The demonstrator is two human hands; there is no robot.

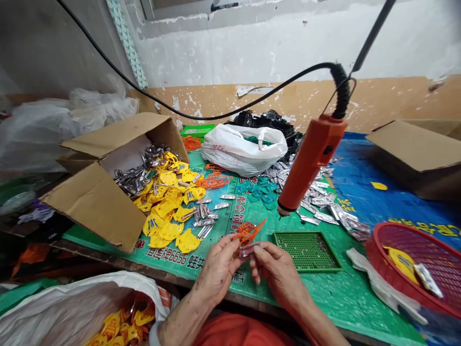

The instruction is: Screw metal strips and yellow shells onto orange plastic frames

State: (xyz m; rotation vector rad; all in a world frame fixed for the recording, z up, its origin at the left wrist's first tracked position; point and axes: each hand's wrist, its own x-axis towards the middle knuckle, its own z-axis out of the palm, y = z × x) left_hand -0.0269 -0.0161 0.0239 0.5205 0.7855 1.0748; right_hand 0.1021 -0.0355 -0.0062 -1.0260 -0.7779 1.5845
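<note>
My left hand (223, 262) is closed on an orange openwork plastic piece (248, 231), near the table's front edge. Between both hands lies a small, shiny oblong piece (248, 251), with a purplish tint. My right hand (275, 269) pinches its right end, while the fingers of my left hand touch its left end. To the right of the hands is a green mesh tray (306, 252) with small screws in it. An orange electric screwdriver (311, 166) hangs above, tip downward, and neither hand touches it.
Yellow plastic pieces (167, 226) and silvery oblong pieces (203, 216) spill from a cardboard box (104, 202) at left. Behind are teal pieces (259, 190) and a white bag (245, 151). A red basket (406, 230) stands right; an open sack (72, 307) of yellow pieces is lower left.
</note>
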